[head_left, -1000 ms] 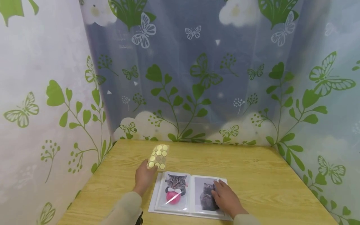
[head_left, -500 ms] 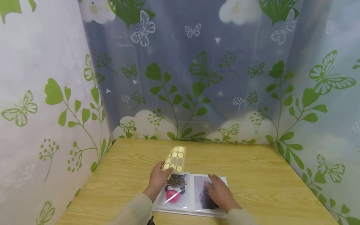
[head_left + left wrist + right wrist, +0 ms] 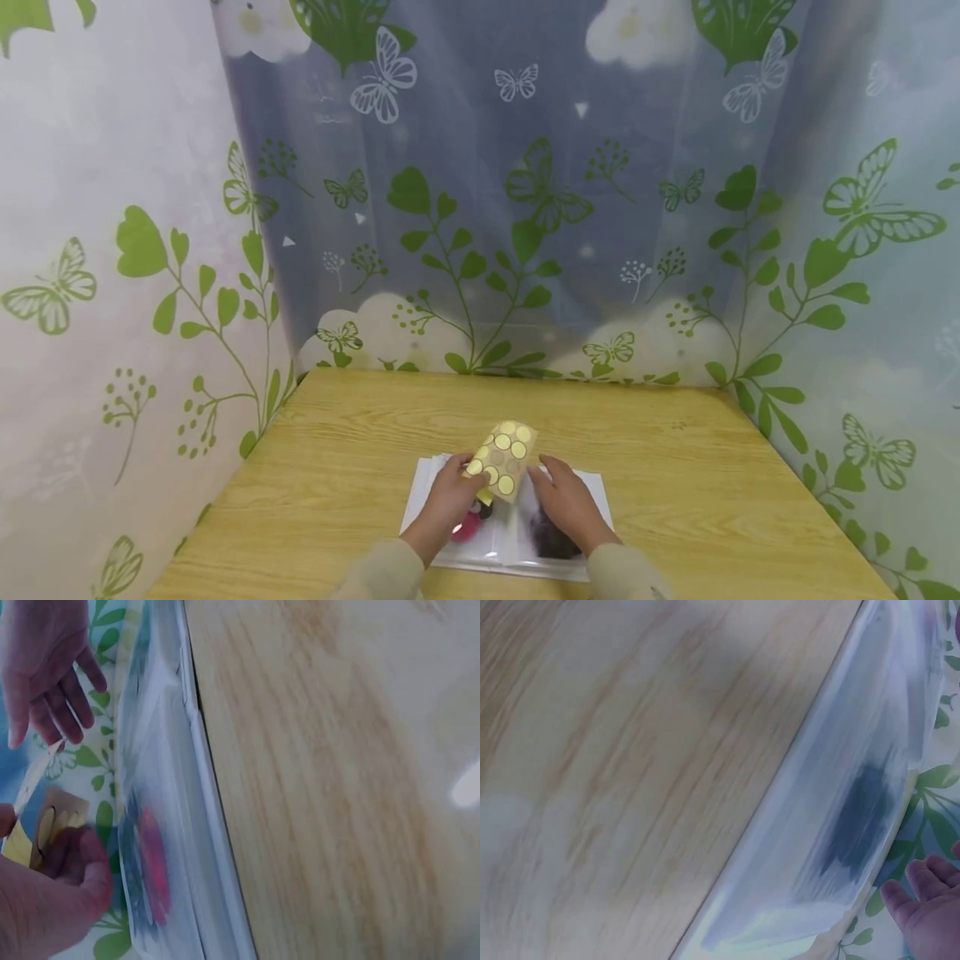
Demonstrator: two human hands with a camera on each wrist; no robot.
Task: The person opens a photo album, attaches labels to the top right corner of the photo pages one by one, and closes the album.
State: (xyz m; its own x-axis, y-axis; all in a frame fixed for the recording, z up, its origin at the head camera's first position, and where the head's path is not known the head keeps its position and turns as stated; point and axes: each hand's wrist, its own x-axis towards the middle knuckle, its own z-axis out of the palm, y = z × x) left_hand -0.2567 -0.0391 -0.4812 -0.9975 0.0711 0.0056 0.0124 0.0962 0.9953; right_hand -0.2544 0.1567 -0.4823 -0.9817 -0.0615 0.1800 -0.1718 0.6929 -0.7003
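My left hand (image 3: 448, 497) pinches a sheet of round gold stickers (image 3: 517, 450) by its lower left edge, thumb on top. The sheet is tilted above an open photo album (image 3: 418, 487); a small yellow piece shows beneath it. My right hand (image 3: 566, 500) is over the album's right page, its fingertips close to the sheet's right edge. In the left wrist view the right hand (image 3: 49, 667) has extended fingers near the sheet; whether they touch it I cannot tell. Both hands and the sheet partly hide the album's cat pictures.
The album lies on a wood-grain table (image 3: 337, 467) near its front. Patterned cloth (image 3: 465, 208) with green leaves and butterflies closes off the back and both sides.
The left hand has carried the sticker sheet rightward from the table's left part to over the album's middle. The right hand has shifted slightly left, closer to the sheet.
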